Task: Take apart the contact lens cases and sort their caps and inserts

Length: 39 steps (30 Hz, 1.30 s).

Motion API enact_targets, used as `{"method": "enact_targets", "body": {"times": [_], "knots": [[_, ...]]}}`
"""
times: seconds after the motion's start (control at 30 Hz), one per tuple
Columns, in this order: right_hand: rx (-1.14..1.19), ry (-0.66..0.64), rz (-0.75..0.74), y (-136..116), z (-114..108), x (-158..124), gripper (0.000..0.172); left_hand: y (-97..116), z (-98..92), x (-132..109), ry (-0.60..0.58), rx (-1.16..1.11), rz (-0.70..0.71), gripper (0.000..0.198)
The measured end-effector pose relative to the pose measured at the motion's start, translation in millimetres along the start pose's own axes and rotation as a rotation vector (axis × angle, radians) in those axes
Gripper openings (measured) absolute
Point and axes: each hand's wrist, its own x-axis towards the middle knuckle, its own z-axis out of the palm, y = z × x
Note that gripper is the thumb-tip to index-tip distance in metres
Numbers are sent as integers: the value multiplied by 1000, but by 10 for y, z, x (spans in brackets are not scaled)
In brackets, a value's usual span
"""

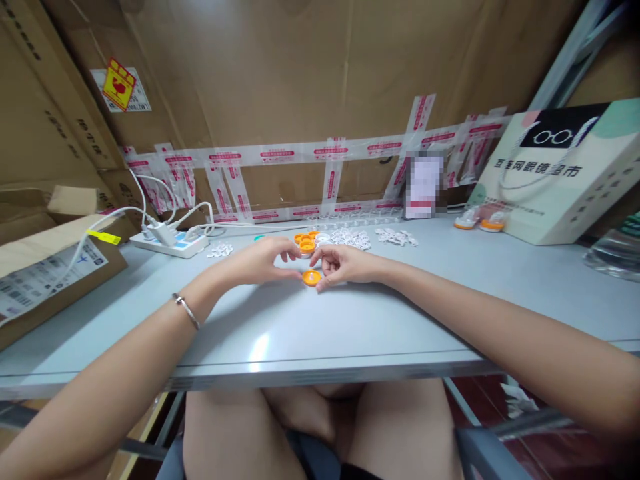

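Observation:
A small round orange cap [311, 277] with a pale piece in its middle sits between my two hands, close above or on the grey table. My left hand [267, 260] reaches in from the left; its thumb tip is at the cap's left edge and its fingers arch apart above. On the other side my right hand [345, 265] has curled fingers, with thumb and fingers at the cap's right edge. Just behind are several more orange caps [307, 247], partly hidden by my fingers. A heap of small white pieces [350, 239] lies beside them.
At left are a white power strip [173, 243] with cables and an opened cardboard box [60, 267]. Smaller white piles [397, 237] and clear pieces lie toward the back. A phone-like panel [424, 183], two orange-based items [492, 223] and a paper bag [555, 173] stand right.

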Motion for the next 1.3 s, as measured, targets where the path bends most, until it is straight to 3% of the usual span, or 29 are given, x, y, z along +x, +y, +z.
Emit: {"method": "enact_targets", "body": {"times": [0.1,0.23,0.43,0.57,0.67,0.8,1.0,1.07,1.13,1.23,1.3], "knots": [[23,-17,-12,-1,-12,-5,53,57,165,42,-24,-15,74,39],[45,-31,-8,-23,-18,-18,52,70,270,65,12,-40,71,29],[46,-30,-7,-28,-26,-26,55,13,208,78,14,-206,-18,29],[34,-28,3,-27,-33,-31,55,-249,-51,19,164,-332,-212,36],[4,-26,5,-33,-33,-36,54,-527,-197,-55,341,-205,-460,41],[-3,-17,-1,-45,-28,-41,54,-787,-160,-74,316,-74,-563,41],[5,-15,-1,-39,-35,-41,52,-859,-28,-13,138,12,-572,39],[18,-8,-1,-38,-29,-42,51,-843,-34,-9,155,19,-568,41],[62,7,13,-49,-19,-43,49,-794,-43,-1,250,50,-526,43],[136,99,29,-83,-44,-40,41,-603,-28,24,346,78,-322,39],[132,260,20,-88,-138,-46,36,-402,7,42,270,57,-119,35]]}}
